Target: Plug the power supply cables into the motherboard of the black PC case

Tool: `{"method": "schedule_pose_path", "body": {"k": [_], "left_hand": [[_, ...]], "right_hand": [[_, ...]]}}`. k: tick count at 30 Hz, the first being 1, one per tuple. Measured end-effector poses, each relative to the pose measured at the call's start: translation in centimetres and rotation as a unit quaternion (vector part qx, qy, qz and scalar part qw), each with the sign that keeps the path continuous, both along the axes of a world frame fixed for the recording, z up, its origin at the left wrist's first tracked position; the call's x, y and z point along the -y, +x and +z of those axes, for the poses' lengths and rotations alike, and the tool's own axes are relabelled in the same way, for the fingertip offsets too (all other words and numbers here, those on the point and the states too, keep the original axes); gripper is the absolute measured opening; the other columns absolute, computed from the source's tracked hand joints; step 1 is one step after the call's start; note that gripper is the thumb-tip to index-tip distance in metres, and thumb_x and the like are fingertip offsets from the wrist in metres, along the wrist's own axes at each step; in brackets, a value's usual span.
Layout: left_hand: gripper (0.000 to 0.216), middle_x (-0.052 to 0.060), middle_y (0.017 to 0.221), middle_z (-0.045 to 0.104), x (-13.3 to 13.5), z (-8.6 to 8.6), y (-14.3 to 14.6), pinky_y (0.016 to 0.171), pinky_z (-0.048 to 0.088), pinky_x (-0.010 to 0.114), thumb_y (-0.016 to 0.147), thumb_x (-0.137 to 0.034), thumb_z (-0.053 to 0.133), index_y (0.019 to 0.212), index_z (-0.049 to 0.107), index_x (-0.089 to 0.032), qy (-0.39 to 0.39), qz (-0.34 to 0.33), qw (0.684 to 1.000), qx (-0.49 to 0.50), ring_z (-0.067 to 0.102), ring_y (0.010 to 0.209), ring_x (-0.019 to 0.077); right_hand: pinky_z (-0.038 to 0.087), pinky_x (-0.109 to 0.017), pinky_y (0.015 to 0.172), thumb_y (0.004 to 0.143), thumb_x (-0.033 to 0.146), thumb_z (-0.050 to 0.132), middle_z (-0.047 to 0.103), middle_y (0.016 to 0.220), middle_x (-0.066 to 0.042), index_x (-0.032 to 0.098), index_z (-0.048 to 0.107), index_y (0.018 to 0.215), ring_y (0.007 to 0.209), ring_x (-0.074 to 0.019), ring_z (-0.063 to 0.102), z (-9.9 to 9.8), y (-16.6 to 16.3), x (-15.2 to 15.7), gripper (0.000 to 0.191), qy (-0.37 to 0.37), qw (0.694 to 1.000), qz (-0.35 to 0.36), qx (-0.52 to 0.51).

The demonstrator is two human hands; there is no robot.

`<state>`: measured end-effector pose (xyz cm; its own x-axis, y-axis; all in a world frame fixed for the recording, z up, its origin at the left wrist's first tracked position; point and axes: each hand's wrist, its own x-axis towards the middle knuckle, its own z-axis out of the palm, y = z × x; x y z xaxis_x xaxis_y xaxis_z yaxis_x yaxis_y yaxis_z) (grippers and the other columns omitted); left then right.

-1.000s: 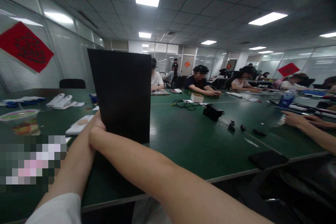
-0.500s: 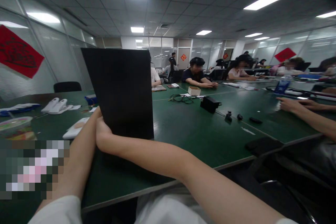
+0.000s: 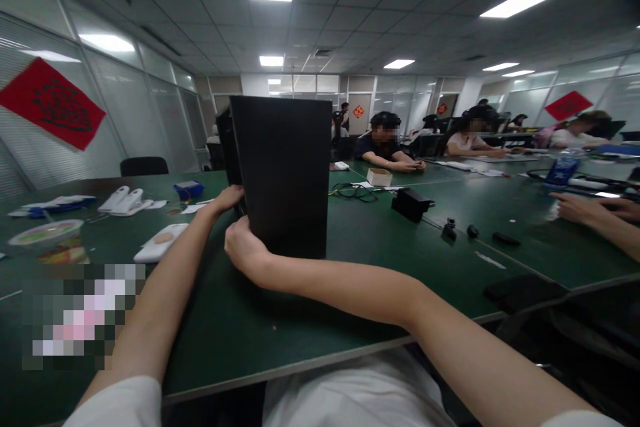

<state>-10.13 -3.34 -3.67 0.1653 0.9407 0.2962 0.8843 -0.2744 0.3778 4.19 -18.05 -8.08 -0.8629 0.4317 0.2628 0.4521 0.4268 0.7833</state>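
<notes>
A tall black computer case (image 3: 285,177) stands upright on the green table (image 3: 360,293), a wide plain panel turned towards me and a narrow strip of its left side showing. My left hand (image 3: 231,197) presses against that left side, farther back, with its fingertips partly hidden. Nearer to me, my right hand (image 3: 246,247) reaches across and holds the case's lower left edge. Its fingers curl behind the edge, out of sight. Both hands are on the case.
Left of my arms lie a white pad (image 3: 160,243), a lidded plastic cup (image 3: 55,240), white slippers-like items (image 3: 123,202) and a blue box (image 3: 189,188). To the right are a black adapter (image 3: 411,204), cables (image 3: 355,192) and a co-worker's hand (image 3: 580,210).
The case has shifted right in view and turned, so part of its left side now shows. Both my hands have moved right with it, and my left hand is more visible. The view has shifted slightly.
</notes>
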Motion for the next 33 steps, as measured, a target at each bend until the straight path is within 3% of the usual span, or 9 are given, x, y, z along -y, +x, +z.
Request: {"method": "schedule_pose_path", "body": {"k": [4,7,14,19,24,28,31,33], "left_hand": [[0.062,0.014,0.115,0.075,-1.7,-0.5,0.2,0.093,0.05,0.032,0.101,-0.044,0.024,0.118,0.076,-0.013,-0.023,0.0,0.993,-0.118,0.069,0.108,0.0295],[0.071,0.014,0.12,0.074,-2.1,-1.2,0.6,0.098,0.046,0.031,0.103,-0.049,0.014,0.126,0.073,-0.016,-0.015,-0.018,0.985,-0.169,0.067,0.114,0.0286],[0.068,0.016,0.119,0.074,-1.2,-2.9,3.8,0.095,0.044,0.032,0.106,-0.048,0.014,0.121,0.072,-0.015,0.084,-0.044,0.96,-0.264,0.068,0.111,0.0278],[0.069,0.018,0.109,0.076,-0.1,-3.0,7.1,0.087,0.045,0.033,0.107,-0.052,0.015,0.117,0.073,-0.016,0.097,0.004,0.956,-0.277,0.071,0.103,0.0286],[0.069,0.017,0.107,0.076,2.0,-3.0,10.3,0.089,0.045,0.034,0.107,-0.053,0.017,0.109,0.073,-0.014,0.101,0.023,0.959,-0.265,0.07,0.103,0.0274],[0.058,0.015,0.109,0.075,4.4,-3.0,12.5,0.08,0.047,0.033,0.106,-0.053,0.027,0.116,0.068,-0.015,0.119,-0.019,0.958,-0.261,0.07,0.097,0.0275],[0.052,0.014,0.107,0.075,5.1,-2.5,13.4,0.072,0.046,0.033,0.102,-0.055,0.04,0.127,0.065,-0.017,0.101,-0.069,0.955,-0.271,0.07,0.091,0.0285],[0.052,0.013,0.099,0.076,4.8,-1.9,13.3,0.067,0.044,0.032,0.1,-0.057,0.043,0.118,0.071,-0.018,0.055,-0.112,0.955,-0.267,0.069,0.083,0.0263]], "right_hand": [[0.053,-0.043,0.072,0.102,0.016,0.032,0.072,0.11,-0.028,-0.002,0.068,0.118,0.095,-0.0331,0.07,-0.2,4.2,-0.6,0.044,0.0,0.998,0.023,-0.065],[0.049,-0.038,0.066,0.105,0.026,0.031,0.071,0.104,-0.031,-0.006,0.063,0.122,0.089,-0.0325,0.069,-0.5,7.6,-1.1,0.048,0.0,0.997,0.017,-0.076],[0.045,-0.033,0.064,0.105,0.042,0.033,0.068,0.102,-0.023,0.006,0.04,0.147,0.085,-0.0282,0.065,-0.1,15.5,-3.5,0.056,-0.062,0.995,0.027,-0.075],[0.042,-0.033,0.067,0.106,0.039,0.031,0.067,0.105,-0.021,0.01,0.047,0.143,0.088,-0.0277,0.066,-0.1,19.5,-6.0,0.05,-0.074,0.993,0.03,-0.082],[0.038,-0.032,0.067,0.106,0.033,0.028,0.069,0.107,-0.016,0.013,0.06,0.13,0.084,-0.0224,0.066,-0.6,24.2,-10.2,0.045,-0.075,0.99,0.06,-0.101],[0.038,-0.031,0.068,0.105,0.033,0.034,0.073,0.11,-0.014,0.014,0.063,0.133,0.086,-0.0198,0.066,-0.9,29.1,-14.7,0.044,-0.091,0.983,0.096,-0.127],[0.037,-0.032,0.069,0.105,0.035,0.038,0.074,0.099,-0.014,0.012,0.067,0.129,0.084,-0.0201,0.065,-1.5,31.4,-16.6,0.043,-0.1,0.978,0.066,-0.168],[0.037,-0.033,0.071,0.107,0.035,0.036,0.075,0.098,-0.014,0.011,0.069,0.123,0.084,-0.0205,0.066,-1.9,31.6,-16.7,0.043,-0.101,0.976,0.038,-0.191]]}}
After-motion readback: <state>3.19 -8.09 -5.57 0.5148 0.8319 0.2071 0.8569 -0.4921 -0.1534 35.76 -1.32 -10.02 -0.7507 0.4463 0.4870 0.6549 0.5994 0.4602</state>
